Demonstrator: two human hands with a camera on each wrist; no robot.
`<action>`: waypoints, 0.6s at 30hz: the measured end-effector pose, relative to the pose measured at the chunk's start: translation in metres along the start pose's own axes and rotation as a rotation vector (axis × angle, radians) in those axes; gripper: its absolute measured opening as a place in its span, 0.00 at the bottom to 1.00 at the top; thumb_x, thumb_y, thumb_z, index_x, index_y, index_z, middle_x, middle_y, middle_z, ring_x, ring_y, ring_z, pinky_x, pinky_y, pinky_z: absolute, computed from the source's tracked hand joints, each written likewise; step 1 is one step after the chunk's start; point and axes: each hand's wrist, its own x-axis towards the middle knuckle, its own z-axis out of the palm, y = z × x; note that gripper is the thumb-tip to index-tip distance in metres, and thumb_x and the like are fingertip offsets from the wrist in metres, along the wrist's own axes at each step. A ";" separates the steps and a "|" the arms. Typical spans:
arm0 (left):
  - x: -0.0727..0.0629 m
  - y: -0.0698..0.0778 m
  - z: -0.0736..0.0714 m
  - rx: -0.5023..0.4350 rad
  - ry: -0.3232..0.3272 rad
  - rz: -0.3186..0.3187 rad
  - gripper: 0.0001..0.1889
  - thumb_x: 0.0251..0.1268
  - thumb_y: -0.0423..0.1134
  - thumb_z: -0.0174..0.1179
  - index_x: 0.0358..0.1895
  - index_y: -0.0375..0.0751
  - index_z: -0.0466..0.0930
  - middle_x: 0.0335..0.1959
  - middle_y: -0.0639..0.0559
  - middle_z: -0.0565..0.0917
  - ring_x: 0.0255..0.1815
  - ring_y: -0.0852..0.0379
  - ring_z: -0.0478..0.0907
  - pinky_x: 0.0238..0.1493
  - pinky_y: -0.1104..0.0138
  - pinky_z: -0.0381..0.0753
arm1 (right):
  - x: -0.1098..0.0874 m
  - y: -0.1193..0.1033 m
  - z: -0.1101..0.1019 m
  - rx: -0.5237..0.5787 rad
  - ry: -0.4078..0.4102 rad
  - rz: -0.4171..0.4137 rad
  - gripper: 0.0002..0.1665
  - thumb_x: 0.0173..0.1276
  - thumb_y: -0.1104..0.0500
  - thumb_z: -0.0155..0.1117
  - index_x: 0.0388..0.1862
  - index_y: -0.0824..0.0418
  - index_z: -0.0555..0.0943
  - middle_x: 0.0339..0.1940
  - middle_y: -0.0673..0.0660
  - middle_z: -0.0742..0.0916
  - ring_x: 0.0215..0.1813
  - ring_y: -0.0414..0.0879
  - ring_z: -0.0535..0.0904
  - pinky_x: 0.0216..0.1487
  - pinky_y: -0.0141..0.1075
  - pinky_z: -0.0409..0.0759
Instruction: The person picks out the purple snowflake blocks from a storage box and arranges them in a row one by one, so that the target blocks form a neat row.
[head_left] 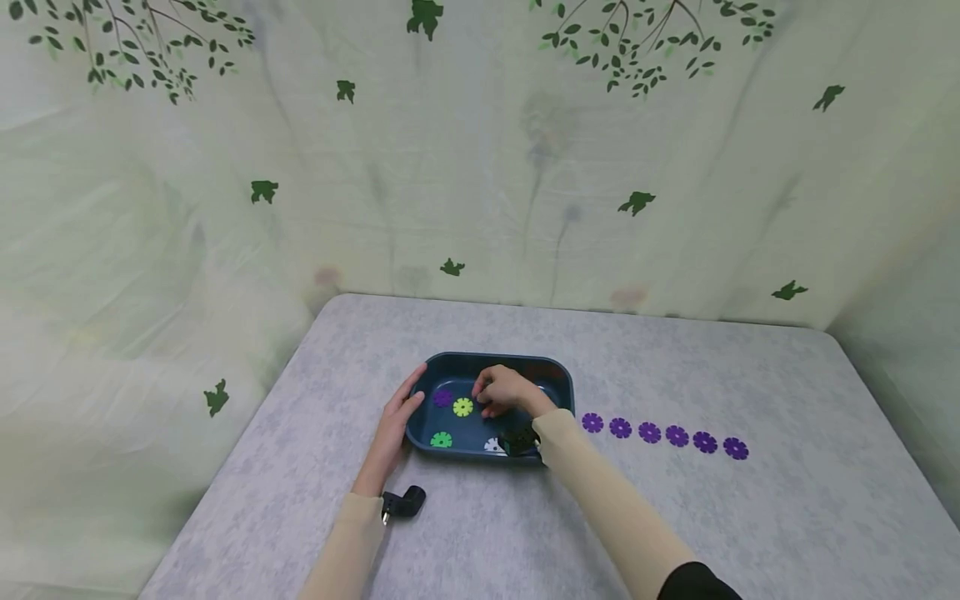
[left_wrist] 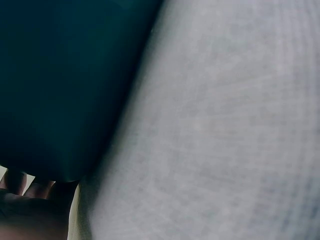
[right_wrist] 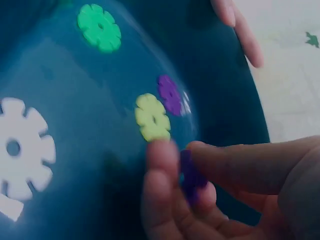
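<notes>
My left hand (head_left: pixel 390 429) holds the left end of a dark blue tray (head_left: pixel 487 355), thumb over the rim and fingers along the outside wall. Inside the tray, my right hand (head_left: pixel 510 390) pinches a purple notched flower disc (right_wrist: pixel 189 175) between thumb and fingers. Close to those fingertips lie a yellow flower disc (right_wrist: pixel 152 119) and another purple one (right_wrist: pixel 170 95). A green flower disc (right_wrist: pixel 99 28) lies in the tray's near left part. The white flower disc (right_wrist: pixel 35 150) near the front wall is partly hidden by the right wrist camera in the head view.
Several purple flower discs (head_left: pixel 649 432) form a row on the grey table (head_left: pixel 810 383), running right from the tray. A pale leaf-patterned curtain (head_left: pixel 480 167) stands behind the table and along its sides. Black wrist cameras (head_left: pixel 405 502) are worn on both wrists.
</notes>
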 end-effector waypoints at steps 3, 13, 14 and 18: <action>0.001 0.000 0.001 0.001 -0.001 0.003 0.25 0.77 0.37 0.44 0.74 0.46 0.58 0.75 0.52 0.55 0.75 0.55 0.45 0.72 0.54 0.41 | -0.003 0.001 -0.009 0.015 -0.019 -0.032 0.07 0.70 0.69 0.53 0.43 0.71 0.78 0.30 0.61 0.81 0.24 0.44 0.78 0.31 0.36 0.81; 0.001 0.000 0.002 -0.010 0.002 0.014 0.25 0.77 0.36 0.44 0.74 0.44 0.57 0.75 0.52 0.55 0.75 0.56 0.45 0.72 0.54 0.41 | -0.032 0.009 -0.049 0.145 -0.049 -0.203 0.11 0.72 0.66 0.51 0.48 0.71 0.76 0.33 0.61 0.82 0.28 0.53 0.77 0.33 0.39 0.79; 0.001 0.000 0.002 -0.006 0.001 0.014 0.25 0.77 0.36 0.44 0.74 0.45 0.57 0.75 0.52 0.55 0.75 0.56 0.45 0.72 0.54 0.41 | -0.036 0.011 -0.055 0.147 -0.035 -0.211 0.11 0.72 0.66 0.52 0.48 0.71 0.76 0.32 0.61 0.81 0.28 0.53 0.77 0.32 0.39 0.79; 0.000 0.000 0.001 0.003 0.002 0.013 0.25 0.77 0.36 0.44 0.74 0.46 0.57 0.75 0.53 0.56 0.75 0.56 0.45 0.72 0.55 0.41 | -0.054 0.023 -0.079 0.160 0.020 -0.220 0.12 0.73 0.64 0.52 0.49 0.71 0.76 0.30 0.59 0.80 0.26 0.48 0.75 0.30 0.34 0.77</action>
